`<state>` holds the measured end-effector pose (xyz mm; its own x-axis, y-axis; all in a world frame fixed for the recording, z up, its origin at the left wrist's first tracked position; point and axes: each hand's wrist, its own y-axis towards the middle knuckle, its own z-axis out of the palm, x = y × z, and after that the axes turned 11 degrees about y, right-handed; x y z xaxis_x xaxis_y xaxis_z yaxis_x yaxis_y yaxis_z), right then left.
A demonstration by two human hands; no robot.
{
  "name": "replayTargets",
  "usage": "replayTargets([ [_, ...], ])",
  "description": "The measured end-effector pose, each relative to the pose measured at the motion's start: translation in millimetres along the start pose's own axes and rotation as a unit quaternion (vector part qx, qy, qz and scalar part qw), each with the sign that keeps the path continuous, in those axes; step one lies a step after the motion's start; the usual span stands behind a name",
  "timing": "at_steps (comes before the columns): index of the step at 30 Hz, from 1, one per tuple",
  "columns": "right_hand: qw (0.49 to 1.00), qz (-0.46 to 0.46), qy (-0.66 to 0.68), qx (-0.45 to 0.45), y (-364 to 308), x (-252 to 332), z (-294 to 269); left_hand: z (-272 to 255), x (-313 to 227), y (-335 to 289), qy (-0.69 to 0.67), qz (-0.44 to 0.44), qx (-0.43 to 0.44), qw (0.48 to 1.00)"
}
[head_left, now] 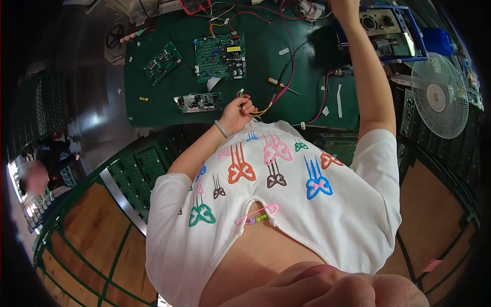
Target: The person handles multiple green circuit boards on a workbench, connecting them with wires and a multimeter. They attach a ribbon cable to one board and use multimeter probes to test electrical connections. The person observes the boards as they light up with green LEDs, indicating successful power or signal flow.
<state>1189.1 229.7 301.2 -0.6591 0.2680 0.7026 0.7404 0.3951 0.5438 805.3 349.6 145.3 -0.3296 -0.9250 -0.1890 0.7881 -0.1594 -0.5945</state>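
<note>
My left hand [237,114] is closed at the front edge of the green table, its fingers around the end of a bundle of yellow and red wires [263,111]. A small pale connector tip [240,92] pokes out above the fingers. Just left of that hand lies a narrow circuit board [199,103] with silvery parts. Beyond it is a large green circuit board [221,59] with wires plugged in at its far edge. My right arm reaches far forward, and my right hand [346,9] is cut off by the upper edge, beside a blue-framed instrument [388,30]; its fingers are hidden.
A third circuit board [162,63] lies at the left of the table [169,30]. A screwdriver [284,86] rests right of centre. A white fan [439,96] stands at the right. Green racks [138,166] flank me. Another person [36,179] is far left.
</note>
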Motion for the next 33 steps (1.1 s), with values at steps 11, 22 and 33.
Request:
replayTargets([
  [11, 0.842, -0.174, -0.47, 0.199, -65.7, -69.4, 44.6, -24.0, 29.0, 37.2, 0.034, -0.006, -0.23, 0.973],
  [22, 0.782, -0.031, -0.286, 0.553, -182.9, -84.3, 48.9, -36.2, 36.9, 34.1, -0.035, 0.023, -0.154, 0.987],
  [33, 0.886, 0.022, -0.136, 0.442, -214.0, 37.4, 62.5, -12.8, 28.1, 28.0, 0.165, 0.039, -0.168, 0.971],
])
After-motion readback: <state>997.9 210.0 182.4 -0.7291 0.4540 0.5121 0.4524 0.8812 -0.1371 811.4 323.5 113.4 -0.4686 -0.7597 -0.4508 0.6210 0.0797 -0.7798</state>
